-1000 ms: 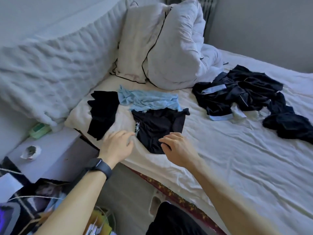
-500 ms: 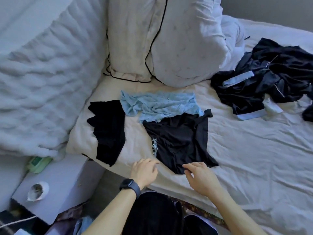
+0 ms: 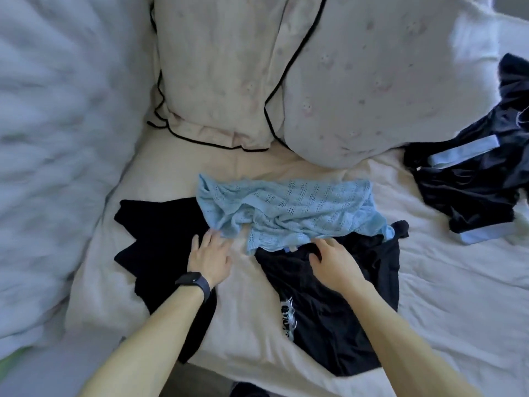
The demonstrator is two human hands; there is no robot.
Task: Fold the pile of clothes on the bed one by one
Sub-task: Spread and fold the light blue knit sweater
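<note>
Left hand (image 3: 210, 255), right hand (image 3: 333, 260), at blue top (image 3: 289, 213) edge

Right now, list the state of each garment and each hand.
Light blue knit garment: crumpled, hem overlapping black printed garment
Black printed garment: spread flat
Left black garment: lying flat
Dark clothes pile: heaped, unfolded
Left hand: open, at knit's corner
Right hand: open, on printed garment

left hand (image 3: 210, 255) flat, right hand (image 3: 333, 260) fingers relaxed

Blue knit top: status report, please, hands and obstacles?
Left hand, right hand open, at blue knit top near edge. Top crumpled, unfolded. Overlaps black shirt.
</note>
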